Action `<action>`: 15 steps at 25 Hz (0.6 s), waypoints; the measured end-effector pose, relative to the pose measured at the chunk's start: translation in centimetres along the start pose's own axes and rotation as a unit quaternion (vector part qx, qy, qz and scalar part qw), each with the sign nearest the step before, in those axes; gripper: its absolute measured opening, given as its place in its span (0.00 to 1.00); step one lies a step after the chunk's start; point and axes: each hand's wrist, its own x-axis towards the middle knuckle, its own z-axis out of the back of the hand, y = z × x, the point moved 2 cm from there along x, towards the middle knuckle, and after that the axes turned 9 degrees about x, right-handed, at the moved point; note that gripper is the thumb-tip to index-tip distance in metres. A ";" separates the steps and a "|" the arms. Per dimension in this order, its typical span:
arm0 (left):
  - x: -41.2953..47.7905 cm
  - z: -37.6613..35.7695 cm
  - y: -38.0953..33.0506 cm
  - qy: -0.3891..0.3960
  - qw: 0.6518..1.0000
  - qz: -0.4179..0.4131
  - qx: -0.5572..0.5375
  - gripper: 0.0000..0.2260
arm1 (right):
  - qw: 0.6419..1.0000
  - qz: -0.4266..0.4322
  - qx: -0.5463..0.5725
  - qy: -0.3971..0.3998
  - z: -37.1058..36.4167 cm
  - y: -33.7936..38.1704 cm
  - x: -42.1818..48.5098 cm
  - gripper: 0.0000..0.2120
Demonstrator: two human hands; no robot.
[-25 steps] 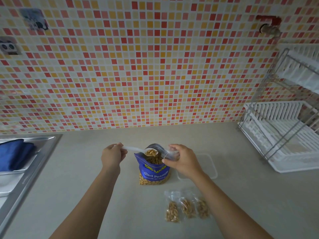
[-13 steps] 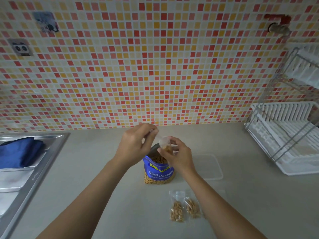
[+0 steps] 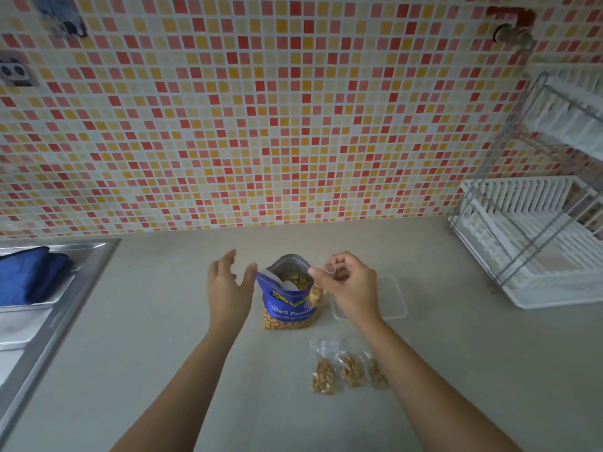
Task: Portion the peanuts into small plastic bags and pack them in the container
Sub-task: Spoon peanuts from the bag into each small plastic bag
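Mosaic-tiled wall [image 3: 261, 109] up top, beige countertop [image 3: 163, 353] below it. Steel sink [image 3: 58, 308] on the left with a blue cloth [image 3: 29, 275] in it, white dish rack [image 3: 528, 249] on the right. The clear plastic container [image 3: 396, 298] sits on the counter just behind the right hand [image 3: 350, 288]. Dead centre, the blue peanut bag [image 3: 290, 313] stands upright, mouth open. The left hand [image 3: 228, 288] hovers just beside it, fingers straight and spread, holding nothing. The right hand pinches the top of a small plastic bag [image 3: 316, 294], peanuts hanging in it against the big bag. Three filled bags [image 3: 350, 371] lie side by side nearer the person. A white spoon [image 3: 274, 277] rests in the bag's mouth.
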 end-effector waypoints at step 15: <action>-11.3 -7.5 9.3 0.292 0.951 0.103 -0.019 0.03 | 0.980 -0.056 -0.146 0.123 0.5 -10.2 -9.0 0.10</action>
